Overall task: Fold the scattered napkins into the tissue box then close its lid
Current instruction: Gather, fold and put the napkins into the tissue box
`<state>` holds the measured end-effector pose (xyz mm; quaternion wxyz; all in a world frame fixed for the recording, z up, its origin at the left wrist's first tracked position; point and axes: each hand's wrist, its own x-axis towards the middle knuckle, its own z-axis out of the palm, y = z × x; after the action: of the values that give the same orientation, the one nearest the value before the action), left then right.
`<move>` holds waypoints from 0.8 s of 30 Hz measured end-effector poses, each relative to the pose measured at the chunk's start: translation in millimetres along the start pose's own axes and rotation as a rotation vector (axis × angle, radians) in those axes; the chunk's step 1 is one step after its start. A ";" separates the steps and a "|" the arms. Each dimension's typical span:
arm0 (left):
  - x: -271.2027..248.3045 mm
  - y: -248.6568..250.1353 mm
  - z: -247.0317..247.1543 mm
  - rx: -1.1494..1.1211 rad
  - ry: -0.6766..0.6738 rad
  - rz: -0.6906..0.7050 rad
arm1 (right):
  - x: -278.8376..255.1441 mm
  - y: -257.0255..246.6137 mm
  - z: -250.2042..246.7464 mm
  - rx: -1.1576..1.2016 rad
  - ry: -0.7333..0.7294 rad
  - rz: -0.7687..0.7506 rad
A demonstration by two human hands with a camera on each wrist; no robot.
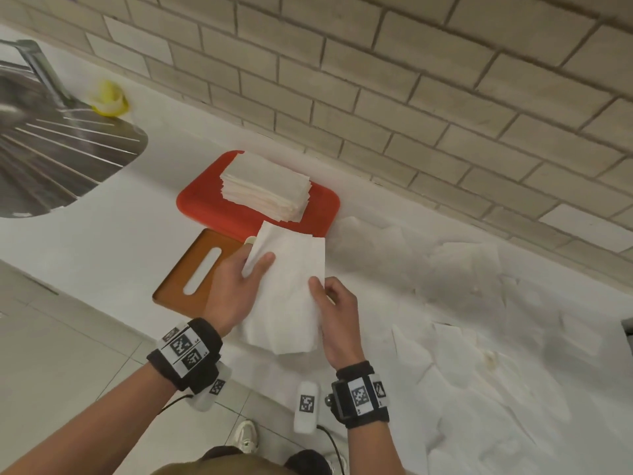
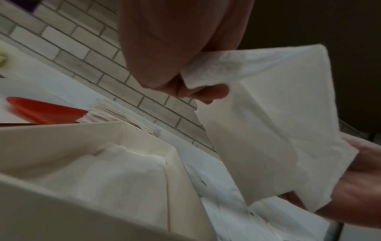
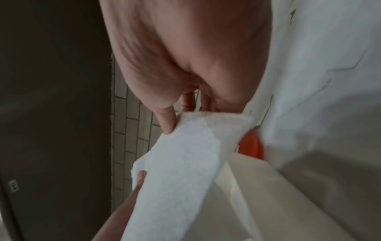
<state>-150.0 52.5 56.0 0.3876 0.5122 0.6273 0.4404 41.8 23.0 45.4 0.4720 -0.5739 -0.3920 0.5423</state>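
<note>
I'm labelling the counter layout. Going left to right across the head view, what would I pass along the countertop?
Steel sink drainboard → yellow object → brown lid with slot → red tray carrying the stacked napkins → scattered napkins spread over the right side.

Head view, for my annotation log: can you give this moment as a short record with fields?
held item: napkin, off the counter
left hand: grip on its far left corner
right hand: pinches its right edge
tissue box: open, beneath the napkin, napkins inside
folded stack: on the red tray
wooden lid: on the counter, left of the hands
scattered napkins: on the counter, right
</note>
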 end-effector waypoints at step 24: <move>29.8 -56.4 -87.2 -0.015 -0.017 -0.185 | 41.3 -13.7 57.3 -0.125 0.097 -0.214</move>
<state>-253.9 63.4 28.5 0.4356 0.4531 0.6653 0.4028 -10.0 72.8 50.1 0.5090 -0.5827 -0.4607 0.4349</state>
